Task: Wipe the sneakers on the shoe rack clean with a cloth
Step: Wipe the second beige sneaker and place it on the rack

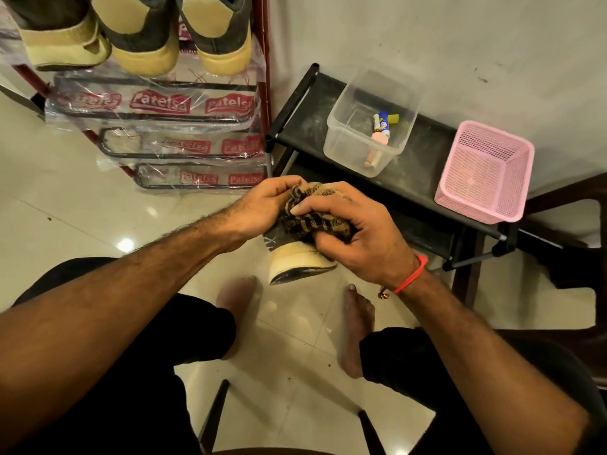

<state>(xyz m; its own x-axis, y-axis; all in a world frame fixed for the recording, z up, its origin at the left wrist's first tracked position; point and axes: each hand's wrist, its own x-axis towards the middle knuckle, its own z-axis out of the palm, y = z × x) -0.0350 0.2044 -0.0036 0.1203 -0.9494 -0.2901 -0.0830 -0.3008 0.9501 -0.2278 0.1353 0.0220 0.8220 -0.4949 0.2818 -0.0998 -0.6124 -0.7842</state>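
Two bare arms reach up from the bottom of the frame toward the middle. At the center, the right hand [354, 231] has its fingers and thumb curled tight around a bunched brown checked cloth [315, 221] and presses it onto a sneaker [300, 262]. The left hand [269, 205] grips the far end of that sneaker, with its fingertips touching the cloth. Only the sneaker's tan heel and dark sole show below the hands.

More tan and grey sneakers [144, 37] sit on the shoe rack [157, 106] in the upper left, above plastic-wrapped shelves. Right of center, a low black shelf [423, 142] holds a clear tub [348, 149] with small things inside and a pink basket [483, 175]. Two bare feet rest on the shiny floor [65, 178].
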